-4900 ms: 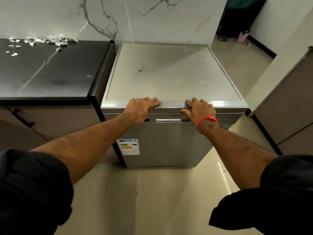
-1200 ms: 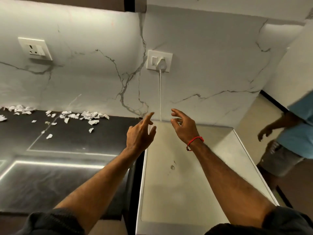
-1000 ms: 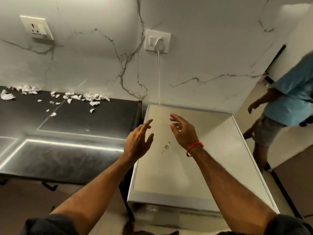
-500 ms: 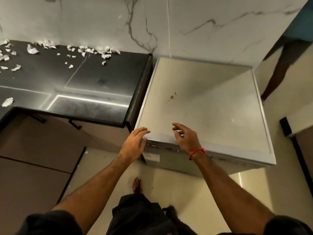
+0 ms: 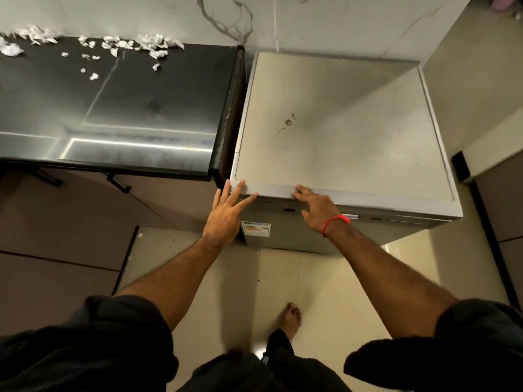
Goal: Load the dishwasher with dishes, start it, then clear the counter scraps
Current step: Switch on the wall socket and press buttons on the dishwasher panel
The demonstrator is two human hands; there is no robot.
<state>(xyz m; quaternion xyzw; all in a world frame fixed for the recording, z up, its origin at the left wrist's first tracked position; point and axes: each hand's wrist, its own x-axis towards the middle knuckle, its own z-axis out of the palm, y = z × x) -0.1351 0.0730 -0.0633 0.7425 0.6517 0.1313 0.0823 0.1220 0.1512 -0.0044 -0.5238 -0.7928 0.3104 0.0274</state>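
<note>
Head view: the grey steel dishwasher (image 5: 339, 131) stands beside the black worktop (image 5: 113, 108); both hands, left (image 5: 226, 216) and right (image 5: 317, 206), are spread, empty, at its front edge. The door should be pressed evenly.

Marble wall (image 5: 325, 21), beige floor (image 5: 325, 278).

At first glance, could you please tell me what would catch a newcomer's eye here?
Two bare hands, the left hand and right hand, reach the front edge of the silver, flat-topped dishwasher at centre-right. Crumpled white paper scraps lie along the back of the glossy black counter to its left.
</note>
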